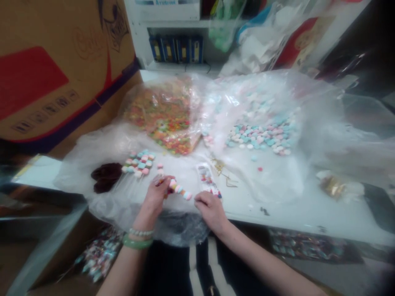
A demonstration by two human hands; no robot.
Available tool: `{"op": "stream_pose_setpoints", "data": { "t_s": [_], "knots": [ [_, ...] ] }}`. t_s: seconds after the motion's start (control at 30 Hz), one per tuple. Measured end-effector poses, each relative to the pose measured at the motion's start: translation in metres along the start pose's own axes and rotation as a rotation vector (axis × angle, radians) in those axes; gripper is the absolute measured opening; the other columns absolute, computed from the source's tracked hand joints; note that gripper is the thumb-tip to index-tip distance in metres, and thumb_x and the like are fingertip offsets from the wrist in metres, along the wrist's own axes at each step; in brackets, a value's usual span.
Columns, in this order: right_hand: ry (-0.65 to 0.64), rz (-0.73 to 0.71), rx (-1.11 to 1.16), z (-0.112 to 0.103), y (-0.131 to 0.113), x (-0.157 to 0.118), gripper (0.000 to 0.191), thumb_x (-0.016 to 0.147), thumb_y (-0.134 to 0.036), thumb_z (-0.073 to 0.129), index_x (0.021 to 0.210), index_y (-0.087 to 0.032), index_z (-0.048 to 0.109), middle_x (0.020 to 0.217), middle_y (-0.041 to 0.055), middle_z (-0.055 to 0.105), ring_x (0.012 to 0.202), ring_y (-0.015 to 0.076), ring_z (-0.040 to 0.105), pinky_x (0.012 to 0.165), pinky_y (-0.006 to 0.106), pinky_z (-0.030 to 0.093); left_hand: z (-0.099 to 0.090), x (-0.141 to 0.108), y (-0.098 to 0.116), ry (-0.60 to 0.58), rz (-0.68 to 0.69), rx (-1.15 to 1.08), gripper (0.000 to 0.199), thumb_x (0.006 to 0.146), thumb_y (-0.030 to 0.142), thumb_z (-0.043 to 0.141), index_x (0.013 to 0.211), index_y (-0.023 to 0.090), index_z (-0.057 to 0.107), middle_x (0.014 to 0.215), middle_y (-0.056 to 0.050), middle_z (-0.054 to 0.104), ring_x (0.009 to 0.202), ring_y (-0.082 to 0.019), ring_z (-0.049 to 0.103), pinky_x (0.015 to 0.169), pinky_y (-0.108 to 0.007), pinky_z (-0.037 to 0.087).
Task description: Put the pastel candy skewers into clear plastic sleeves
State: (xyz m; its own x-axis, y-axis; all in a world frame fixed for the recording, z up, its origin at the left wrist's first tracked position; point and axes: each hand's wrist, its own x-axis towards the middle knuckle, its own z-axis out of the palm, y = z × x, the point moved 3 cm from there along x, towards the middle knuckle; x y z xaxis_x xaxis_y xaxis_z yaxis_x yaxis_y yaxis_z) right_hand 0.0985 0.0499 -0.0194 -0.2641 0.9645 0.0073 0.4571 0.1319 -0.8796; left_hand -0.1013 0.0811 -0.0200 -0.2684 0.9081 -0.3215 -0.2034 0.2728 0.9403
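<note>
My left hand (158, 192) is closed round one end of a marshmallow skewer (180, 190), whose pink, white, blue and orange pieces point to the right. Just past its far end, my right hand (211, 207) is closed in a pinch; what the fingertips hold, if anything, is too small to make out. Several similar skewers (138, 163) lie side by side beyond my left hand, near a dark red-brown bundle (106, 176). Above my right hand rests a printed packet (206, 177), with gold twist ties (226, 174) beside it.
Behind are a clear bag of orange and green candies (173, 127) and a bag of pastel marshmallows (262, 133). A large carton (61, 74) stands at left. Wrapped pieces (101, 255) fill a box below the table (247, 205). A gold-and-clear packet (335, 186) lies right.
</note>
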Motion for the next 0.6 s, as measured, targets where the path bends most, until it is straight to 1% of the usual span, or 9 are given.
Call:
{"op": "stream_pose_setpoints", "data": {
  "t_s": [0.07,0.13,0.23,0.33,0.43,0.5,0.6],
  "knots": [
    [-0.085,-0.001,-0.173,0.004,0.000,-0.003,0.019,0.087,-0.014,0.049,0.088,-0.020,0.067,0.085,0.0042,0.069,0.081,0.0191,0.063,0.074,0.029,0.041,0.003,-0.004,-0.009,0.013,-0.019,-0.019,0.041,0.063,0.048,0.081,0.083,0.013,0.072,0.073,-0.006,0.067,0.063,-0.016,0.061,0.051,-0.024,0.042],
    [-0.190,-0.001,-0.357,0.009,-0.001,-0.008,0.026,0.091,-0.014,0.044,0.102,-0.021,0.067,0.086,0.0055,0.071,0.078,0.0202,0.064,0.068,0.029,0.039,0.004,-0.008,-0.020,0.072,-0.055,-0.048,0.044,0.060,0.049,0.082,0.083,0.013,0.071,0.074,-0.007,0.068,0.066,-0.019,0.063,0.054,-0.026,0.045],
    [-0.296,0.030,-0.550,0.014,0.000,-0.012,0.029,0.093,-0.014,0.041,0.111,-0.021,0.064,0.082,0.0064,0.071,0.070,0.0217,0.064,0.060,0.030,0.034,0.002,-0.011,-0.034,0.155,-0.101,-0.123,0.045,0.055,0.044,0.085,0.084,0.013,0.070,0.076,-0.007,0.070,0.070,-0.021,0.065,0.062,-0.030,0.050],
    [-0.307,0.031,-0.590,0.013,-0.001,-0.012,0.027,0.095,-0.016,0.040,0.109,-0.021,0.062,0.082,0.0068,0.071,0.070,0.0212,0.065,0.059,0.030,0.032,-0.002,-0.011,-0.043,0.157,-0.128,-0.187,0.044,0.054,0.040,0.086,0.085,0.013,0.070,0.078,-0.007,0.070,0.073,-0.021,0.067,0.068,-0.032,0.052],
    [-0.299,0.020,-0.580,0.011,-0.001,-0.009,0.024,0.096,-0.017,0.041,0.106,-0.021,0.062,0.083,0.0071,0.071,0.073,0.0205,0.065,0.060,0.029,0.032,-0.004,-0.010,-0.048,0.158,-0.102,-0.197,0.043,0.056,0.041,0.085,0.085,0.014,0.070,0.079,-0.006,0.071,0.074,-0.020,0.066,0.070,-0.032,0.053],
    [-0.310,0.022,-0.594,0.012,0.000,-0.007,0.025,0.094,-0.015,0.043,0.107,-0.021,0.063,0.083,0.0071,0.071,0.073,0.0206,0.065,0.060,0.029,0.032,-0.005,-0.011,-0.050,0.166,-0.074,-0.174,0.042,0.059,0.043,0.084,0.086,0.014,0.070,0.080,-0.006,0.071,0.074,-0.019,0.065,0.071,-0.031,0.052],
    [-0.333,0.032,-0.604,0.015,0.002,-0.005,0.026,0.094,-0.015,0.043,0.108,-0.020,0.064,0.082,0.0072,0.071,0.071,0.0211,0.065,0.061,0.029,0.033,-0.006,-0.013,-0.055,0.204,-0.047,-0.083,0.044,0.061,0.046,0.083,0.091,0.015,0.072,0.085,-0.006,0.071,0.077,-0.019,0.064,0.068,-0.029,0.050]
  ]
}}
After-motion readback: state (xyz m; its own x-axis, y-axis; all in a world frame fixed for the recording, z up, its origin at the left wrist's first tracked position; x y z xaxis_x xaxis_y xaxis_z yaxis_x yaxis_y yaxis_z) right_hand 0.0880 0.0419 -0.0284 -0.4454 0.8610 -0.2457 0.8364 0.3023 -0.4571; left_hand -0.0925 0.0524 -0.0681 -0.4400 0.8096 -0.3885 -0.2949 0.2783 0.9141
